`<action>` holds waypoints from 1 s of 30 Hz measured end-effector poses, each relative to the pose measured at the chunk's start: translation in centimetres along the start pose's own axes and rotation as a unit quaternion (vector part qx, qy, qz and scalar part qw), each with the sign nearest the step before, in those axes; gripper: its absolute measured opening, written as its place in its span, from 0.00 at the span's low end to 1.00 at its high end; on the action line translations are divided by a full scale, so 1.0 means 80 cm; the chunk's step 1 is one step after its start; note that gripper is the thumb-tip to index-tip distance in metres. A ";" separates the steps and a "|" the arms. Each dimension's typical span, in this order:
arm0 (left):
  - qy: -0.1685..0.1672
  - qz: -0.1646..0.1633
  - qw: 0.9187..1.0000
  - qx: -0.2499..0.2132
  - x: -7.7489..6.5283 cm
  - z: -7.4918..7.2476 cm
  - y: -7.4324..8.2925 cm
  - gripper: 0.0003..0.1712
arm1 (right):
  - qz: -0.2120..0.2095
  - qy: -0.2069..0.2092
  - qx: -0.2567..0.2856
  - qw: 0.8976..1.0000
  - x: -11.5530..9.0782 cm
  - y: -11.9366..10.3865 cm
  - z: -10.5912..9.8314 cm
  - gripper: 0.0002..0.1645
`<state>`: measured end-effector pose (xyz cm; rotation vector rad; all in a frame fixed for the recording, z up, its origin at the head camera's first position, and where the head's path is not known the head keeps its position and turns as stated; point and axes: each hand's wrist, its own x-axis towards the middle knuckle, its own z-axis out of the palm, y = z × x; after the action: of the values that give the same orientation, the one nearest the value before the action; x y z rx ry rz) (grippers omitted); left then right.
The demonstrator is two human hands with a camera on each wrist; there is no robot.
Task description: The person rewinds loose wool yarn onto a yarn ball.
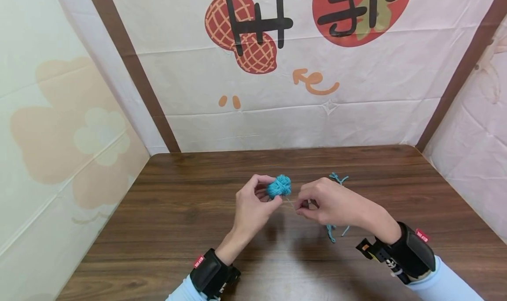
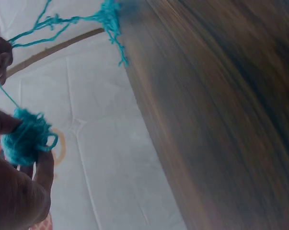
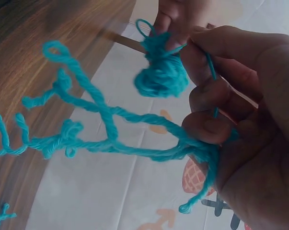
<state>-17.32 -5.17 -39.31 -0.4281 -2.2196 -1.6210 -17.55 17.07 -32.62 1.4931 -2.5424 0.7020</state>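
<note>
- Yarn ball [image 1: 279,186] sits raised above the tabletop [image 1: 178,230], held between the thumb and fingers of the left hand [image 1: 253,206], probably so it stays steady and can be turned freely
- Right hand [image 1: 326,200], just right of the ball, has its fingers curled and pinches a thin strand [image 2: 6,93] that leads to the ball, seemingly to keep that strand taut and under control
- Twisted yarn lengths [image 3: 139,151] pass through the curled fingers of the same hand, farther right of the ball, perhaps tucked there so they stay out of the way of the pinch; whether their ends touch the wood below I cannot tell
- Both hands are near the ball and close to each other, which likely keeps the span between them short and easy to manage
- As for looks, the ball is teal blue, small, roughly round and uneven, its wraps crossing in several directions, with a loose loop [image 2: 53,140] standing out from its side
- The lengths beside it are the same teal, kinked and knotted in places
</note>
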 end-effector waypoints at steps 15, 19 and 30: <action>-0.223 0.095 0.970 -0.007 -0.012 0.004 0.005 0.21 | 0.013 0.049 0.007 0.999 -0.005 0.005 -0.011 0.10; -0.231 0.080 0.969 -0.016 -0.013 0.003 0.007 0.22 | 0.005 0.056 0.006 0.998 -0.007 0.011 -0.012 0.10; -0.240 0.059 0.968 -0.043 -0.015 0.001 0.008 0.23 | -0.021 0.111 -0.006 0.994 -0.009 0.024 -0.014 0.12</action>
<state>-15.96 -4.95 -39.32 -1.0540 -2.3987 -1.6896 -18.96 18.92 -32.50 1.3744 -2.3406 0.7956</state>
